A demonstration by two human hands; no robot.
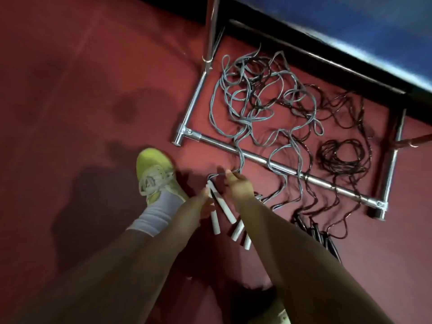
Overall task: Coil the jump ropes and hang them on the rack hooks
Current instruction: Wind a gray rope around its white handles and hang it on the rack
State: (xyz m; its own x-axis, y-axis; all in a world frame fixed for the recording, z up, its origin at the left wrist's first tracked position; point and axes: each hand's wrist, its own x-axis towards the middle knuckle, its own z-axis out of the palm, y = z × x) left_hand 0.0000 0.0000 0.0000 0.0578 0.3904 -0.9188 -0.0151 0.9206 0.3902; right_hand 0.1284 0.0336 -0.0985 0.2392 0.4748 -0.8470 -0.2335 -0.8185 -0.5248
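Note:
A tangle of grey jump ropes (247,101) lies on the red floor inside the chrome base frame of the rack (236,152), mixed with dark ropes (336,108). One dark rope (341,155) lies coiled at the right. My left hand (207,204) grips two white handles (222,206) of a grey rope. My right hand (236,185) pinches the grey cord just above those handles. Two more white handles (240,232) lie on the floor under my right forearm. Black handles (325,237) lie to the right.
My foot in a yellow shoe (156,174) with a grey sock stands left of the handles. A chrome upright (211,36) of the rack rises at the top. A blue mat edge (350,26) runs along the upper right. Open red floor spreads to the left.

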